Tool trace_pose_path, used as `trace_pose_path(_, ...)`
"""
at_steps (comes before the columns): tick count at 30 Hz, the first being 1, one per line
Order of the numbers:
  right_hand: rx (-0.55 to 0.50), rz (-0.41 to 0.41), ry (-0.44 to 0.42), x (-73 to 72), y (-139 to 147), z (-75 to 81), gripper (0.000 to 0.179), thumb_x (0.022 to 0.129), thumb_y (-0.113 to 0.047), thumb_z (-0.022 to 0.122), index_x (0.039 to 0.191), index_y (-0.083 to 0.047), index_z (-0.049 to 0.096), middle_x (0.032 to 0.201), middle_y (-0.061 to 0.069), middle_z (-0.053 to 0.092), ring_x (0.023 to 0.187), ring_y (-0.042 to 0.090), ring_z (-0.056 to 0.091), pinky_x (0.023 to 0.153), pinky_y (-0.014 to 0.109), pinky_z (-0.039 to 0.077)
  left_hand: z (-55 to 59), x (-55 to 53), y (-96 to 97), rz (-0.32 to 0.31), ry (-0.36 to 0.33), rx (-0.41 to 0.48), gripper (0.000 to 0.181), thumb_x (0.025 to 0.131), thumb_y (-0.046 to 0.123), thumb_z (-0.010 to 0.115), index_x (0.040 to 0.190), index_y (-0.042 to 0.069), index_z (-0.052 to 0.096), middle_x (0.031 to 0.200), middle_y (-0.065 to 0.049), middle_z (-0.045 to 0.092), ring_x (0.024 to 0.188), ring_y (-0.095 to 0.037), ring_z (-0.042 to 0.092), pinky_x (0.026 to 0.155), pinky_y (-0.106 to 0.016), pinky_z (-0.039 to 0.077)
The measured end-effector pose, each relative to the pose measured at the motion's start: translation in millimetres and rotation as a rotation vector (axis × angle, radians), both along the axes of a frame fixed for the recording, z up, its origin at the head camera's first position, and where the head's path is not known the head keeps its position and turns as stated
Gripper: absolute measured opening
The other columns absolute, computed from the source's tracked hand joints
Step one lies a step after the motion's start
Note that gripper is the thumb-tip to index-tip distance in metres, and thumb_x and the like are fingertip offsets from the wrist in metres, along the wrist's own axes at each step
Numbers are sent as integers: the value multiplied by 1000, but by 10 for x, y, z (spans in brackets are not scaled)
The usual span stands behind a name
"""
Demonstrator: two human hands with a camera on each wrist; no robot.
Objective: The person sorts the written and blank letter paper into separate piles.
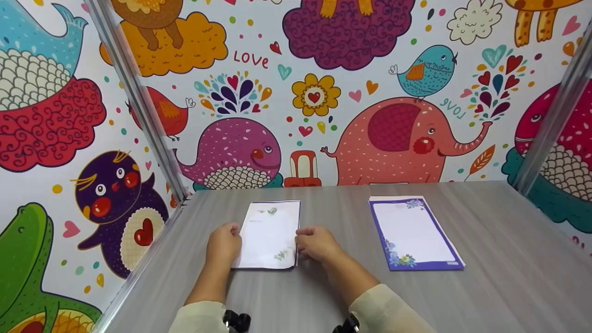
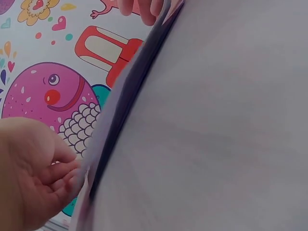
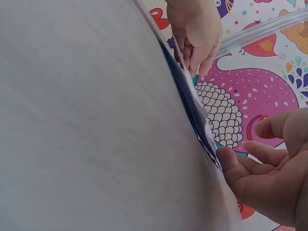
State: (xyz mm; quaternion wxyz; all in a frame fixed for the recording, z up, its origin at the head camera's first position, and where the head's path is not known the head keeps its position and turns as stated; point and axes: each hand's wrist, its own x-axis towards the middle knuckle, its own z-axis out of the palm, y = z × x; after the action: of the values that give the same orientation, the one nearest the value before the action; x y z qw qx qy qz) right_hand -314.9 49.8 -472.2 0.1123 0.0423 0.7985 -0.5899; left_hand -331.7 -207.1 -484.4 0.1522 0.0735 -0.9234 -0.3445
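Observation:
A stack of printed sheets point(image 1: 268, 236), the top one white with small floral corners, lies on the table between both hands. At its left edge my left hand point(image 1: 224, 243) has curled fingers that appear to pinch the sheets, as seen in the left wrist view point(image 2: 41, 175). My right hand point(image 1: 319, 243) touches the right edge; in the right wrist view its thumb meets the edge while the other fingers stand loosely apart. Dark blue layers point(image 3: 187, 106) show between the sheets, whose near edge bows and gapes slightly.
To the right lies another stack of sheets point(image 1: 416, 233) with a purple-blue floral border. The grey table point(image 1: 333, 296) meets a cartoon-printed wall point(image 1: 314, 152) at the back and left, with metal posts point(image 1: 138, 101) at the corners.

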Motion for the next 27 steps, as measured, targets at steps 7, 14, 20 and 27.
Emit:
trace_pose_path(7, 0, -7, -2, 3, 113, 45, 34, 103, -24, 67, 132, -9, 74, 114, 10, 74, 95, 24, 71, 85, 34, 63, 75, -17, 212, 19, -53, 58, 39, 105, 12, 55, 140, 0, 67, 141, -22, 70, 138, -43, 63, 118, -56, 49)
trace_pose_path(14, -41, -10, -1, -23, 362, 64, 34, 103, -27, 68, 133, -11, 73, 119, 12, 75, 101, 26, 73, 89, 37, 63, 106, -67, 487, 2, -31, 69, 38, 104, 14, 61, 139, 5, 68, 138, -18, 71, 132, -39, 66, 114, -54, 53)
trace_pose_path(20, -41, -11, 12, -73, 668, 100, 38, 104, -32, 68, 136, -12, 71, 127, 13, 73, 110, 27, 73, 102, 43, 61, 97, -116, 627, -43, 20, 61, 36, 101, 12, 64, 136, 4, 71, 135, -19, 73, 127, -38, 70, 111, -54, 54)
trace_pose_path(27, -93, -12, 99, -111, 1106, 87, 38, 107, -27, 65, 136, -3, 69, 127, 20, 74, 114, 33, 74, 103, 47, 62, 88, -172, 877, -95, 83, 96, 35, 97, 11, 66, 130, 2, 73, 127, -18, 77, 120, -36, 73, 107, -52, 57)
